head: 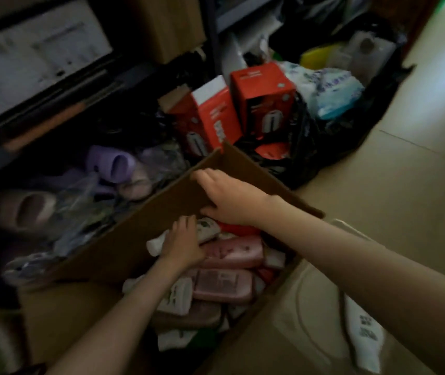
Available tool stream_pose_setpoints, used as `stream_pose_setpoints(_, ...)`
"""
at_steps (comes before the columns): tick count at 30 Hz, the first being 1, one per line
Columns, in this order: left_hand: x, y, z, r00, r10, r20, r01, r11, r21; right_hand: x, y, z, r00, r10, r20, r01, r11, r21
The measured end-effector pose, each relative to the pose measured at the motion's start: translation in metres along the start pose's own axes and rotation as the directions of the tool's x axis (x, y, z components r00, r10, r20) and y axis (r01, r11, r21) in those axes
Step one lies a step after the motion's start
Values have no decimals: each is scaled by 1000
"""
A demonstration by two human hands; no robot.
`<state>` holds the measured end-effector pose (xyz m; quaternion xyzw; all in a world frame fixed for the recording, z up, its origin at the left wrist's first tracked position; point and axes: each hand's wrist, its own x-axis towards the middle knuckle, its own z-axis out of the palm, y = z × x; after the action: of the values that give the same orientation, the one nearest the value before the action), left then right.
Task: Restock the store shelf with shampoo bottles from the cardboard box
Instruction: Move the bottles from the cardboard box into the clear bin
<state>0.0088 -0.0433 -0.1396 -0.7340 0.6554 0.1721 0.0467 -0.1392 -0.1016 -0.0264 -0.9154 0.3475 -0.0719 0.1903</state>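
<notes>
An open cardboard box (pixel 124 255) sits on the floor below me, filled with several pink and white shampoo bottles lying on their sides. My left hand (pixel 185 246) reaches into the box and its fingers curl over a white bottle (pixel 208 230) at the far end. A pink bottle (pixel 232 253) lies just right of that hand. My right hand (pixel 224 197) rests with straight fingers against the raised far flap (pixel 178 196) of the box. The shelf (pixel 213 36) stands dark at the back.
Red product boxes (pixel 259 98) and a black bag with packets (pixel 332 90) lie beyond the box. Purple slippers (pixel 113 163) in plastic are heaped at left. A white tube (pixel 365 331) lies on the right flap. Tiled floor (pixel 419 131) stretches to the right.
</notes>
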Motion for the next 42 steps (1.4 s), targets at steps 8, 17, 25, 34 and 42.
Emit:
stream_pose_setpoints(8, 29, -35, 48, 966, -188, 176, 85, 878, 470, 26, 26, 111, 856, 215, 469, -1, 910, -414)
stream_pose_setpoints(17, 28, -34, 41, 893, -315, 322, 305, 949, 83, -26, 50, 163, 798, 287, 530, -146, 945, -292)
stream_pose_setpoints(25, -30, -5, -1, 970, -201, 134, 183, 974, 136, -42, 49, 138, 878, 215, 428, 25, 872, -489)
stream_pose_setpoints(34, -73, 110, -87, 939, 52, -341, -75, 996, -55, -85, 55, 10, 938, 340, -70, -347, 915, -205)
stream_pose_setpoints(42, -82, 263, -69, 799, 421, -430, -484, 874, -42, -230, 96, -30, 625, 726, -286, -600, 681, 419)
